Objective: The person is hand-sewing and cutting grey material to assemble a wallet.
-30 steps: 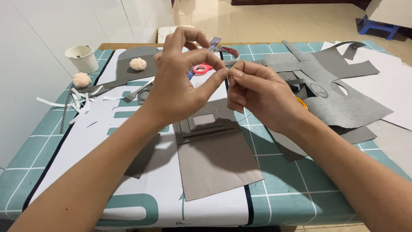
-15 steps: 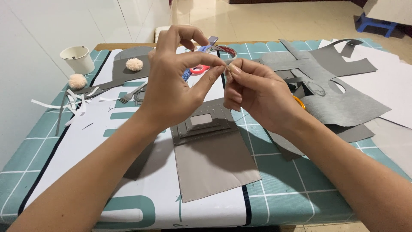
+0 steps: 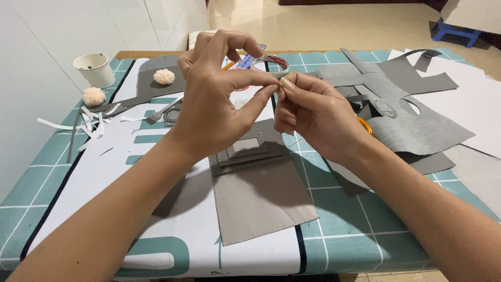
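Note:
My left hand (image 3: 219, 104) and my right hand (image 3: 313, 112) meet above the table. Their thumbs and forefingers pinch together on a tiny item that the fingertips hide. Under them lies a grey leather-like sheet (image 3: 261, 201) with a stack of smaller grey rectangles (image 3: 248, 149) on its far end. Neither hand touches that sheet.
A tape roll (image 3: 271, 62) sits behind the hands. On the right are cut grey sheets (image 3: 412, 120), an orange scissors handle (image 3: 364, 124) and white paper (image 3: 480, 104). On the left are a white cup (image 3: 95, 69), two pom-poms (image 3: 164, 77), paper strips (image 3: 83, 125) and a metal pronged tool (image 3: 156, 116).
Both hands stay pinched together and have shifted only slightly. My right fingers have closed in tighter against my left fingertips.

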